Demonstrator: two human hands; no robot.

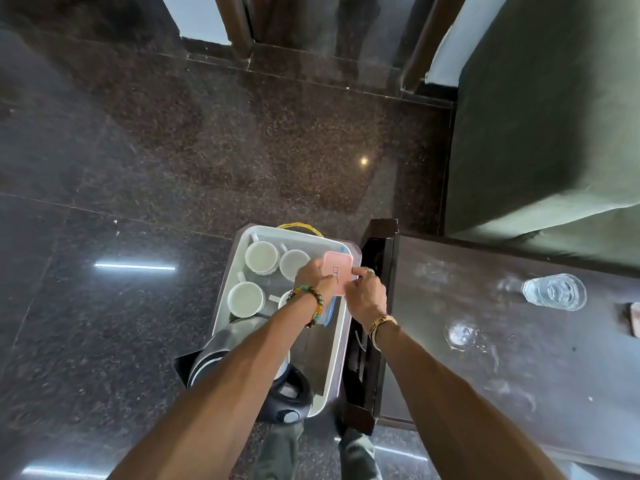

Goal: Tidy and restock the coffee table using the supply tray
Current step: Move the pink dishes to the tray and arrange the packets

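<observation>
A white supply tray sits low beside the dark wooden coffee table. Over its far right corner both hands hold a small pink-lidded box. My left hand grips the box's left side and my right hand pinches its right edge. Three white cups stand in the tray, and a fourth is mostly hidden under my left wrist. A steel kettle with a black handle fills the tray's near end. A blue-rimmed container shows just below my hands.
Two clear glasses stand on the coffee table, whose top shows smears and crumbs. A flat object lies at the table's right edge. A green upholstered seat is beyond it. Polished dark stone floor spreads left.
</observation>
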